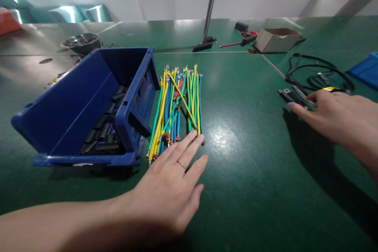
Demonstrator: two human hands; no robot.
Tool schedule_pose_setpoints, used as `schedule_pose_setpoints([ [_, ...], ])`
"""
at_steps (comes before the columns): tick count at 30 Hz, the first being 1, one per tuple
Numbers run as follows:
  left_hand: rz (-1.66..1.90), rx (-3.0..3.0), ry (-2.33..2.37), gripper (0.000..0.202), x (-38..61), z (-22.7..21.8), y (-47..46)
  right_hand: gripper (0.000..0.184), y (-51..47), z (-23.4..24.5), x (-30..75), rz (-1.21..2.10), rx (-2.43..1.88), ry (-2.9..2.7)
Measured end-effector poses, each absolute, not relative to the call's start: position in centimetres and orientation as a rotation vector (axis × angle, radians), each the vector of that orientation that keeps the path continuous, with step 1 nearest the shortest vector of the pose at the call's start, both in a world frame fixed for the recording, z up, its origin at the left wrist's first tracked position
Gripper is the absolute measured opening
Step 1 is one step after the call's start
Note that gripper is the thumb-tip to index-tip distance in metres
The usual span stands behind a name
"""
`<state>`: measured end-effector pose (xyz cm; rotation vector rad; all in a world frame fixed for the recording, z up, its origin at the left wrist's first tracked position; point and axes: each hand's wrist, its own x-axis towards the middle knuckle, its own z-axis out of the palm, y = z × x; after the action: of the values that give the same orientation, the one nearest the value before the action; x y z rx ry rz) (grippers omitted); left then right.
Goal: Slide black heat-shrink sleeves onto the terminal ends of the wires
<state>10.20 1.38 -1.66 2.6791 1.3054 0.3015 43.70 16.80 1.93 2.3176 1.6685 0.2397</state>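
Note:
My left hand (180,169) lies flat with its fingers stretched out, its fingertips at the near ends of a spread of short cables (193,94). These cables are yellow, green, blue and a few red, with metal lugs at the far ends and bare copper at some near ends. At the right, the thumb and fingers of my right hand (333,106) close around a small bunch of black-ended cables (291,96) with metal lugs. A bit of red and green shows among them. My palm hides the rest of that bunch.
Left of the cables stands a blue bin (73,82) holding black sleeves (104,130). Behind are a metal bowl (81,42), a stand base (203,47), a red-handled tool (232,44) and a cardboard box (276,41). A black cord (320,59) coils beyond my right hand, near a blue container (366,71).

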Motion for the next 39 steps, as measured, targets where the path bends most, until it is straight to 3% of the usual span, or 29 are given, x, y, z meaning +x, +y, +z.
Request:
schedule_pose_setpoints([
  [7, 0.32, 2.656, 1.29, 0.044, 10.1, -1.5, 1.2, 0.056, 14.3, 0.6, 39.9, 0.41, 2.074, 2.425],
  [12, 0.291, 2.659, 1.263, 0.044, 10.1, -1.1, 1.4, 0.047, 12.3, -1.7, 35.2, -0.005, 1.46, 3.177],
  [18, 0.251, 2.664, 1.231, 0.041, 10.5, -0.6, 1.8, 0.056, 10.5, -2.1, 32.8, -0.196, 0.817, 3.386],
  [30, 0.424, 2.779, 1.056, 0.039, 10.0, -1.1, 1.6, 0.047, 10.5, -2.0, 33.1, -0.386, 0.879, 3.382],
  [39, 0.406, 2.687, 1.347, 0.049, 10.3, -1.6, 1.3, 0.04, 10.5, -1.6, 33.4, -0.463, 0.79, 3.376],
])
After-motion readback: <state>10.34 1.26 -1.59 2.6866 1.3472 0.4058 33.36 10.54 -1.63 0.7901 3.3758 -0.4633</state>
